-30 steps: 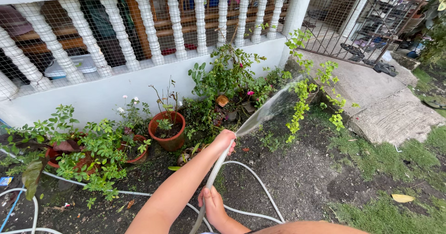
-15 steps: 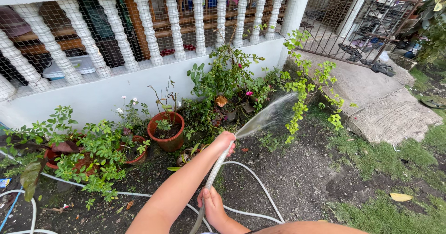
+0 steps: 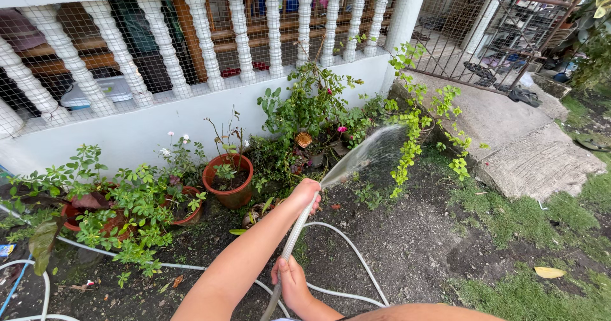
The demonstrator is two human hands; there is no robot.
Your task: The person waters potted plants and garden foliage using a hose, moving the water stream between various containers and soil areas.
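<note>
Left hand [image 3: 307, 193]: closed round the end of the white hose [image 3: 291, 239]; spray [image 3: 363, 155] lands on the shrub [image 3: 410, 146] ahead-right. Right hand [image 3: 293, 284]: gripping hose behind. Terracotta pot [image 3: 229, 179] to the left seemingly unreached

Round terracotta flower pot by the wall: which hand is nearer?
Left. The left hand holds the white hose at its spraying end, just right of the terracotta pot; the right hand holds it lower, farther away.

Matt ribbed plastic hose [image 3: 294, 235], terracotta pot [image 3: 232, 190]
</note>
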